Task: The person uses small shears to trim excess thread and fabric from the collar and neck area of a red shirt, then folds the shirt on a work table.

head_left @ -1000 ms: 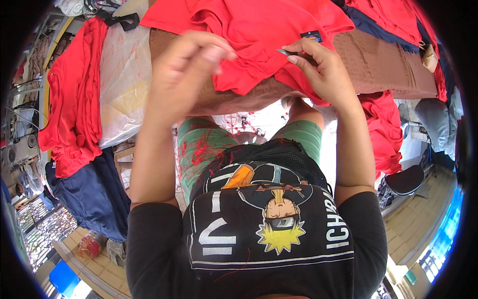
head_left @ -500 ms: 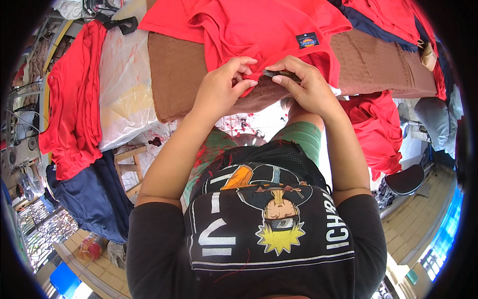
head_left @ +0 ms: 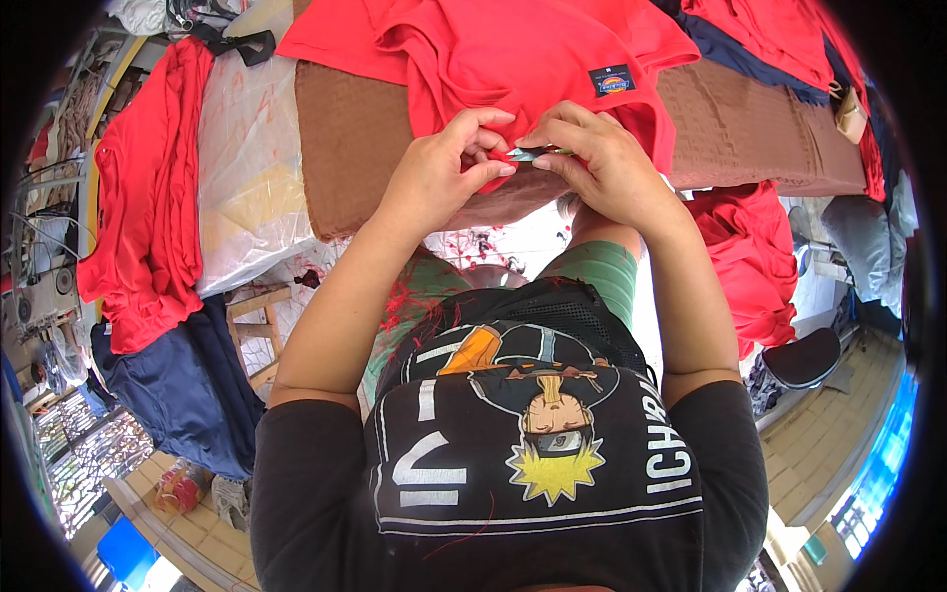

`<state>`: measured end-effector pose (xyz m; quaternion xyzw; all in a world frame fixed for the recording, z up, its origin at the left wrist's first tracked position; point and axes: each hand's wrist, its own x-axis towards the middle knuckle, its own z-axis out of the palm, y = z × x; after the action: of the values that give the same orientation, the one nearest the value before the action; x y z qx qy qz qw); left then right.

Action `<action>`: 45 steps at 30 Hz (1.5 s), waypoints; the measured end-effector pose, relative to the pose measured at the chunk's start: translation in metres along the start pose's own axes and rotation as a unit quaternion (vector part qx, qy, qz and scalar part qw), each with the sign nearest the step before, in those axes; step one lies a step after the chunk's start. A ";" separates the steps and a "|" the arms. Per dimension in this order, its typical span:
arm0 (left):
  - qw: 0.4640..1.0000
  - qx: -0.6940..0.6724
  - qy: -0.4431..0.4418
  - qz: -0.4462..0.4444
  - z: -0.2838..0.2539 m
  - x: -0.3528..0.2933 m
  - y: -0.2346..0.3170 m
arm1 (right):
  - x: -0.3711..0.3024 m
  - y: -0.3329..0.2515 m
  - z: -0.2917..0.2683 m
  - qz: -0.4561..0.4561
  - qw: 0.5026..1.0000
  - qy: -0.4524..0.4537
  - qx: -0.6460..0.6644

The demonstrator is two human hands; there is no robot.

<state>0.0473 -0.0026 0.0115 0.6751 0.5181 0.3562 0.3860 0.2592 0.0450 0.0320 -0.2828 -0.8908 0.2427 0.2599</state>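
Observation:
A red garment [head_left: 473, 54] with a dark neck label [head_left: 612, 81] lies spread over the brown cloth-covered table [head_left: 350, 148], its near edge drawn toward me. My left hand [head_left: 444, 163] pinches a bit of that edge between thumb and fingers. Close by on the right, my right hand [head_left: 602, 158] grips small thread snips [head_left: 524, 155]. Their pale blades point left and meet the red fabric at my left fingertips. Most of the snips' body is hidden inside my right hand.
Red garments [head_left: 148, 197] and navy cloth [head_left: 187, 385] hang at the left beside a plastic-covered surface [head_left: 252, 168]. More red fabric [head_left: 750, 261] hangs at the right, near a dark rounded pad [head_left: 801, 357]. Red thread scraps litter the floor and my lap.
The snips' blades have shifted left and slightly down, closer to my left fingertips, and show more plainly. My right hand has turned a little. My left hand still pinches the garment.

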 end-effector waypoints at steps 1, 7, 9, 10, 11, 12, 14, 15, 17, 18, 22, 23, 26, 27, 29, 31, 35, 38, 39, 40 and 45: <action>1.000 -0.003 0.002 -0.003 0.000 0.000 0.001 | 0.000 -0.001 -0.001 -0.003 1.000 -0.001 -0.012; 0.996 0.026 0.056 0.062 -0.007 -0.001 0.004 | 0.000 0.003 -0.004 0.013 0.999 0.024 0.032; 0.971 0.049 0.155 0.175 -0.027 0.002 0.005 | -0.001 0.000 -0.010 0.048 0.993 0.075 0.083; 0.973 -0.053 0.187 0.128 -0.039 -0.002 0.009 | 0.000 -0.001 -0.015 0.052 0.991 0.091 0.078; 0.968 -0.087 0.216 0.097 -0.050 -0.002 0.012 | 0.001 -0.001 -0.018 0.057 0.990 0.106 0.072; 0.960 -0.121 0.245 0.066 -0.057 -0.002 0.013 | 0.001 0.000 -0.021 0.063 0.988 0.121 0.065; 0.976 -0.021 0.200 0.078 -0.057 -0.004 0.005 | 0.002 0.001 -0.017 0.091 0.985 0.121 0.076; 0.980 0.030 0.177 0.083 -0.057 -0.005 0.001 | 0.005 -0.002 -0.011 0.094 0.983 0.121 0.102; 0.979 0.115 0.144 0.090 -0.044 -0.008 0.006 | 0.011 -0.009 0.000 0.111 0.977 0.115 0.139; 0.975 0.157 0.127 0.093 -0.038 -0.008 0.008 | 0.015 -0.011 0.007 0.106 0.974 0.119 0.160; 0.948 0.262 0.130 0.126 -0.032 0.002 0.000 | 0.025 -0.014 0.026 0.138 0.952 0.114 0.250; 0.943 0.277 0.129 0.131 -0.033 0.003 0.001 | 0.026 -0.012 0.031 0.145 0.945 0.118 0.269; 0.930 0.310 0.134 0.144 -0.037 0.003 0.000 | 0.027 -0.006 0.040 0.168 0.934 0.114 0.295; 0.928 0.312 0.140 0.147 -0.038 0.003 -0.001 | 0.027 -0.004 0.041 0.173 0.933 0.111 0.294; 0.929 0.304 0.150 0.152 -0.039 0.002 -0.004 | 0.026 -0.002 0.043 0.181 0.927 0.106 0.310; 0.932 0.284 0.158 0.159 -0.039 0.004 -0.005 | 0.025 -0.001 0.045 0.184 0.917 0.103 0.339; 0.989 0.057 0.134 -0.011 -0.032 0.004 0.004 | 0.020 0.001 0.051 0.190 0.926 0.079 0.316; 0.987 -0.110 0.098 -0.063 -0.030 0.006 0.005 | 0.017 -0.003 0.048 0.219 0.921 0.047 0.318; 0.982 -0.150 0.092 -0.066 -0.028 0.007 0.005 | 0.017 -0.002 0.049 0.218 0.921 0.053 0.319; 0.976 -0.190 0.086 -0.068 -0.028 0.007 0.004 | 0.016 -0.002 0.049 0.217 0.920 0.059 0.321; 0.984 -0.152 0.070 -0.059 -0.029 0.007 0.003 | 0.018 -0.006 0.033 0.161 0.952 0.071 0.251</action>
<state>0.0246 0.0084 0.0277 0.5502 0.5224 0.4539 0.4671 0.2243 0.0428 0.0174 -0.3649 -0.7232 0.4762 0.3421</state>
